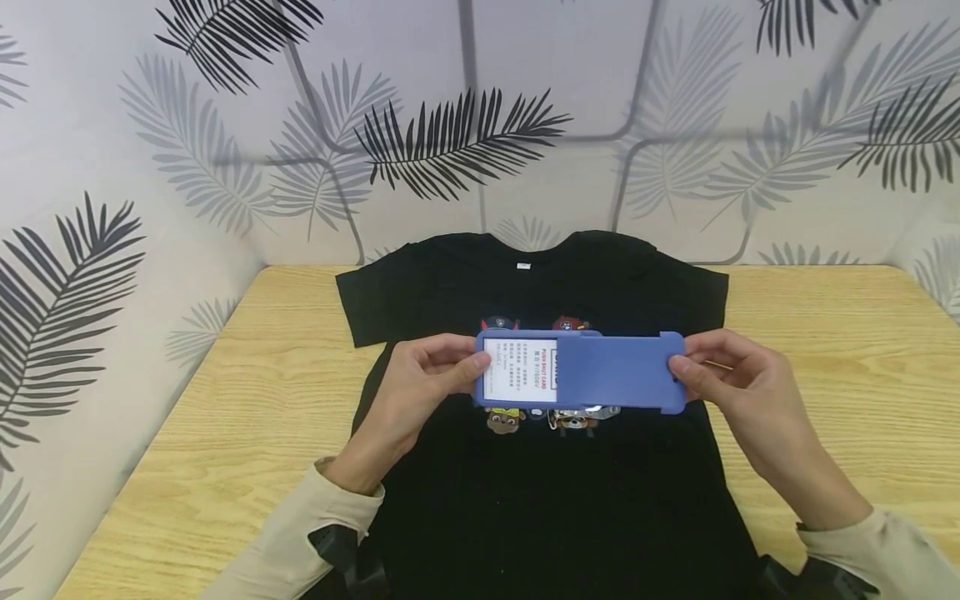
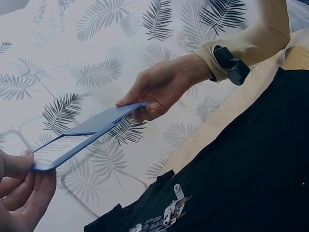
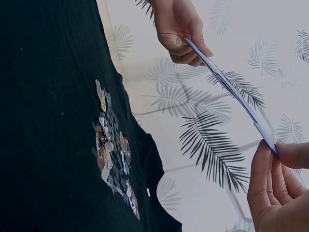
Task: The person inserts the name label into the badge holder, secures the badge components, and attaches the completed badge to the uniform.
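Note:
A blue sliding card holder (image 1: 618, 372) is held sideways above a black T-shirt (image 1: 540, 492). Its cover is slid partway to the right, baring a white printed card (image 1: 519, 369) in the left half. My left hand (image 1: 420, 383) pinches the left end, thumb on the front face and fingers behind. The right end is pinched the same way by my right hand (image 1: 757, 400). In the right wrist view the holder (image 3: 231, 92) appears nearly edge-on, tilted between both hands. The shirt's cartoon print (image 1: 504, 421) is partly hidden behind the holder.
The T-shirt lies spread on a light wood-grain table (image 1: 247, 375), its collar toward the back. Behind the table stands a pale wall (image 1: 525, 67) patterned with dark and grey leaves. A black strap device (image 1: 348, 558) is worn on the left sleeve.

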The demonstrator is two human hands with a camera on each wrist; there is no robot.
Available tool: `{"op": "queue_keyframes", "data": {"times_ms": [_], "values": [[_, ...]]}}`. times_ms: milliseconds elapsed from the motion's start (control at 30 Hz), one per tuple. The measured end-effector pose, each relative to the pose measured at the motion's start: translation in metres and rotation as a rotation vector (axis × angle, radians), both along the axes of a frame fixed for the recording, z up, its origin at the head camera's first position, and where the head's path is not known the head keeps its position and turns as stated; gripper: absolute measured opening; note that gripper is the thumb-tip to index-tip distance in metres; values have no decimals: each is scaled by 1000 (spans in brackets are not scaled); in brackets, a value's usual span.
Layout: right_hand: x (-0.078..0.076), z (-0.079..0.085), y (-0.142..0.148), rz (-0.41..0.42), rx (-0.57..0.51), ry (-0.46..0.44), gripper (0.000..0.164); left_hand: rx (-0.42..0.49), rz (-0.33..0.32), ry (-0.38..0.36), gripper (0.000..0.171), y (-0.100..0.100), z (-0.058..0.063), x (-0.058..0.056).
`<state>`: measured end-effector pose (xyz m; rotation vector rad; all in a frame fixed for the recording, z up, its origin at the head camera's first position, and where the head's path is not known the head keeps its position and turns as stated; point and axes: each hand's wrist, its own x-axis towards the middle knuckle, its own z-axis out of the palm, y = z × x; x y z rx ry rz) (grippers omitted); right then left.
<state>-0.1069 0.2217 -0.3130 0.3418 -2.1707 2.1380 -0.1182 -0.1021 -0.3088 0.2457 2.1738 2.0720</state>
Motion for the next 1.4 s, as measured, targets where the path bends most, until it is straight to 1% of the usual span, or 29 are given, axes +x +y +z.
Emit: {"op": "queue_keyframes", "data": {"times_ms": [167, 333, 633, 1100, 1400], "values": [[0, -1, 0, -8, 18, -1, 18, 3, 14, -7, 27, 0, 0, -1], [0, -2, -1, -16, 12, -1, 19, 11, -6, -19, 28, -1, -1, -2], [1, -5, -2, -7, 0, 5, 15, 6, -47, -14, 28, -2, -2, -2], [1, -7, -8, 13, -22, 10, 14, -17, -50, -15, 28, 1, -4, -1], [0, -6, -14, 18, 9, -3, 15, 25, -94, -15, 28, 6, -2, -1]]}}
